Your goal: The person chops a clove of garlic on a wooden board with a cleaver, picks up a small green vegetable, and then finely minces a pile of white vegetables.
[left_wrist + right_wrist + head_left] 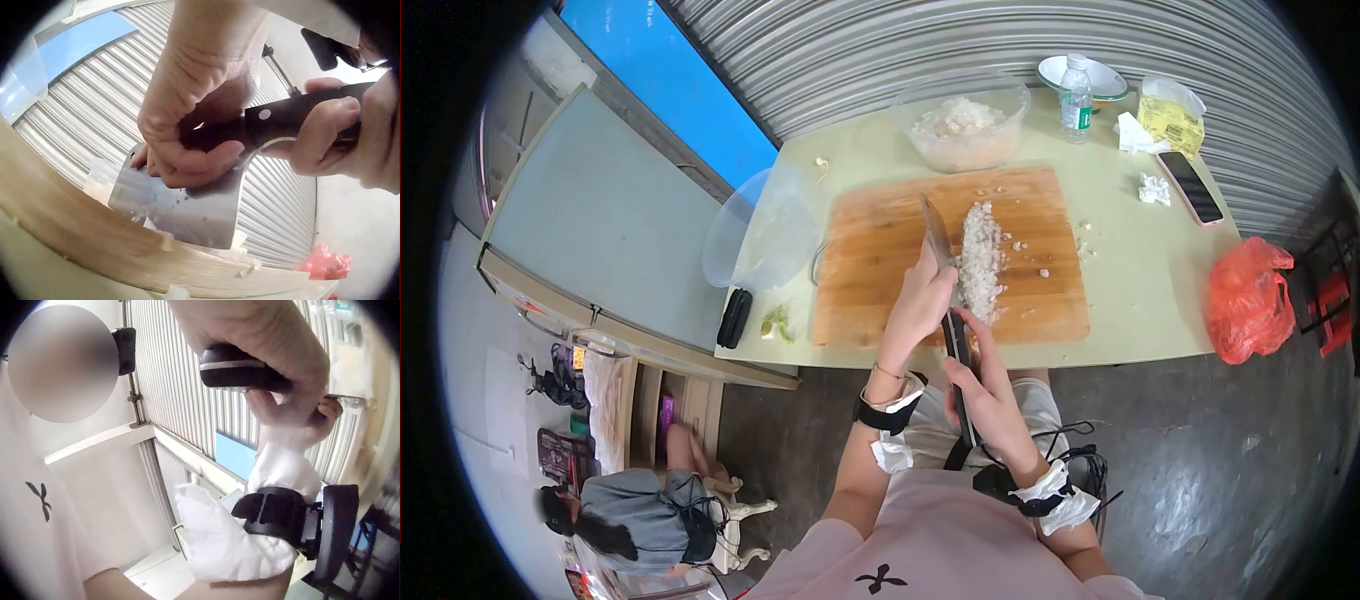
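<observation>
In the head view a cleaver (pixel 938 235) stands on edge over a wooden cutting board (pixel 870 280), just left of a long pile of finely chopped white food (pixel 980 255). My right hand (pixel 995 405) grips its black handle, whose butt end points toward my body. With curled fingers, my left hand (pixel 918 305) holds the blade near the handle. The left wrist view shows the left fingers (pixel 200 165) bent over the wet steel blade (pixel 206 215), its lower edge close over the board among white bits. In the right wrist view the handle's end (pixel 234 374) sticks out of the right fist.
Behind the board stands a clear bowl (pixel 965 150) of white food; another clear bowl (pixel 750 235) is at the left. A water bottle (pixel 1076 100), phone (pixel 1190 187) and crumpled tissue (pixel 1154 189) lie right. A red bag (pixel 1250 300) hangs at the table's right edge.
</observation>
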### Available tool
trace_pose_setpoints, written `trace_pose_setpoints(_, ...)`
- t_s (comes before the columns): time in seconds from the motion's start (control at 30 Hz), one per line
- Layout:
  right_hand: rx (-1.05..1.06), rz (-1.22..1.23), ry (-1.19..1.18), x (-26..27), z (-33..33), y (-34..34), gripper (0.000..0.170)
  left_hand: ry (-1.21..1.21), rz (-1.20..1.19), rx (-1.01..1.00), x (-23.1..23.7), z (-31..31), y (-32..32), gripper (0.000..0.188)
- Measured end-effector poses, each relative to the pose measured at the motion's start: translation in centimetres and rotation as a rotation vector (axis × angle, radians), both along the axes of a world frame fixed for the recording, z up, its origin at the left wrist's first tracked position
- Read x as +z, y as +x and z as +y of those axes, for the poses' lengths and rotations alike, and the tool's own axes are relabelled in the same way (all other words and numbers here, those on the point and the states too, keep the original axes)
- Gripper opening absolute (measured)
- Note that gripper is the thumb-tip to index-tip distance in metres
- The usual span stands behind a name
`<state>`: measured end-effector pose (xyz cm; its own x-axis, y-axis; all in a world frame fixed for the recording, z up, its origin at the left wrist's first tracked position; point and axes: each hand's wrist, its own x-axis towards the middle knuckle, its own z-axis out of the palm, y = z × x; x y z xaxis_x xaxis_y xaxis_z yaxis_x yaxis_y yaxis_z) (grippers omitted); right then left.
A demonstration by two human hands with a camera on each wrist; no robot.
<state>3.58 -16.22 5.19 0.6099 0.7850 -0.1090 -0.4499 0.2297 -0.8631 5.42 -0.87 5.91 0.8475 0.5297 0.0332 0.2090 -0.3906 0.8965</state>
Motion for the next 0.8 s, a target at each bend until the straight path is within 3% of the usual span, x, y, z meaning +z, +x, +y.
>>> trace_pose_setpoints(0.4,0.201,-0.037,0.071,0.8,-0.8,1.5,0.062,0.054,0.012,0.022,2.4,-0.3,-1.1,0.057)
trace_pose_setpoints(0.53,0.235,-0.352,-0.015,1.3,-1.8,3.1,0.066,0.014,-0.088,0.067,1.6,-0.8,-1.5,0.056)
trace_pose_setpoints(0.6,0.277,-0.342,-0.060,2.0,-2.7,4.3,0.069,-0.133,-0.158,0.067,1.6,-1.1,-1.9,0.058)
trace_pose_setpoints(0.63,0.312,-0.207,-0.029,2.6,-3.1,4.8,0.071,-0.140,-0.161,0.071,1.7,-1.1,-2.2,0.058)
trace_pose_setpoints(0.7,0.336,-0.014,0.030,3.0,-3.5,5.6,0.076,-0.380,-0.139,0.036,2.2,-0.2,-3.3,0.064)
trace_pose_setpoints(0.73,0.344,-0.017,0.026,3.0,-3.7,6.0,0.076,-0.384,-0.145,0.043,2.1,0.4,-3.7,0.064)
trace_pose_setpoints(0.8,0.370,-0.086,0.019,3.0,-4.0,6.7,0.075,-0.158,-0.195,0.050,1.3,2.1,-4.5,0.063)
